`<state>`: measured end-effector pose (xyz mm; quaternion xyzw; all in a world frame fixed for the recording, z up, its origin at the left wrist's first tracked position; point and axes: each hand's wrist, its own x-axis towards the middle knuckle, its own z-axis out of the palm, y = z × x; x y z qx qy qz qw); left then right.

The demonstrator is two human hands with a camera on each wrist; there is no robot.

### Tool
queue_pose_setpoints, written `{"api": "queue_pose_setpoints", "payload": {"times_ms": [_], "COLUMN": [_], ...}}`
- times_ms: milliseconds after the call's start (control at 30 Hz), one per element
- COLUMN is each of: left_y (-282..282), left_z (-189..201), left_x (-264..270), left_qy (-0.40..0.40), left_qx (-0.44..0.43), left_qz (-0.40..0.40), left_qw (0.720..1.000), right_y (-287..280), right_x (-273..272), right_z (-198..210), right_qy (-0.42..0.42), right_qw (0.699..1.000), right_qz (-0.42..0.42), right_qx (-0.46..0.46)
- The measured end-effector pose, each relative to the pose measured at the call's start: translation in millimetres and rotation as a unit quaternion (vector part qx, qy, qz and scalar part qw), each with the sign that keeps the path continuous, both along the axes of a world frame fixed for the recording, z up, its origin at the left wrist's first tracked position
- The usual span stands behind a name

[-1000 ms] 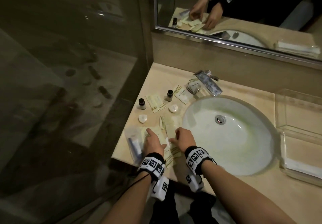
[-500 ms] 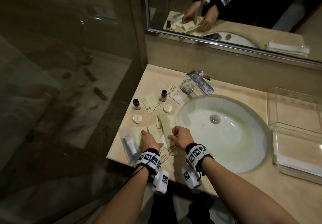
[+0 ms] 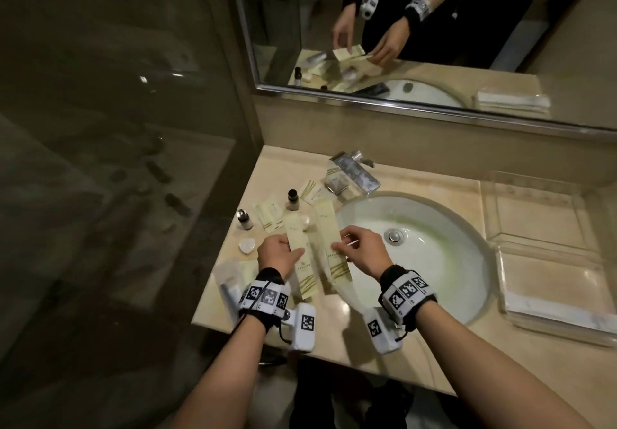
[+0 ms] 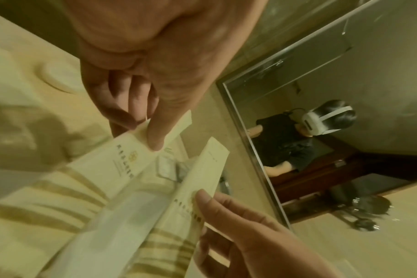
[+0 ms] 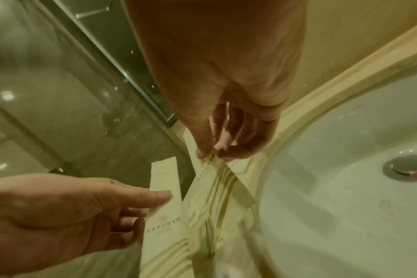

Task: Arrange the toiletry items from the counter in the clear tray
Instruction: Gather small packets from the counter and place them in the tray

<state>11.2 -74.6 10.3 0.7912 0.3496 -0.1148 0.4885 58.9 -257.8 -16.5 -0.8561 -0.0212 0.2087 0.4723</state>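
My left hand point(image 3: 280, 255) pinches a long cream sachet point(image 3: 300, 255) between thumb and fingers, lifted off the counter; the left wrist view shows the same sachet point(image 4: 141, 150). My right hand point(image 3: 359, 250) pinches a second long cream sachet point(image 3: 329, 238), seen in the right wrist view as a striped sachet point(image 5: 217, 188), beside the sink's left rim. Left on the counter are two small dark-capped bottles point(image 3: 292, 200), a heart-shaped soap point(image 3: 247, 246) and more flat sachets point(image 3: 267, 216). The clear tray point(image 3: 534, 208) stands at the far right of the counter.
A white sink basin point(image 3: 434, 261) lies between the hands and the tray, with a chrome tap point(image 3: 355, 173) behind it. A clear lid or second tray point(image 3: 554, 292) holding a white strip sits in front of the tray. A plastic-wrapped item point(image 3: 228, 281) lies near the counter's left front edge. A glass shower wall stands on the left.
Both hands were pressing on sachets flat on the counter; now each has lifted one long sachet and holds it up, the two hands a little farther apart.
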Motion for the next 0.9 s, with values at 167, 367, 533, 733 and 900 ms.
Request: {"api": "queue_pose_setpoints", "payload": {"times_ms": [167, 367, 533, 733, 900], "left_y": [-55, -156, -247, -342, -372], "left_z": [21, 26, 19, 8, 0], "left_x": [39, 64, 74, 80, 81], "left_qy": [-0.042, -0.059, -0.049, -0.033, -0.031], "left_qx": [-0.043, -0.073, -0.078, -0.075, -0.065], "left_qz": [-0.051, -0.127, -0.172, -0.189, -0.185], "left_qw": [0.997, 0.987, 0.981, 0.979, 0.98], "right_y": [-65, -181, -275, -373, -421], "right_x": [10, -5, -17, -10, -1], "right_z": [27, 35, 33, 26, 16], "right_qy": [-0.038, -0.018, -0.025, -0.009, -0.028], "right_qw": [0.997, 0.986, 0.977, 0.971, 0.972], "right_qz": [-0.07, -0.167, -0.213, -0.241, -0.225], "right_qx": [0.011, 0.007, 0.013, 0.001, -0.069]}}
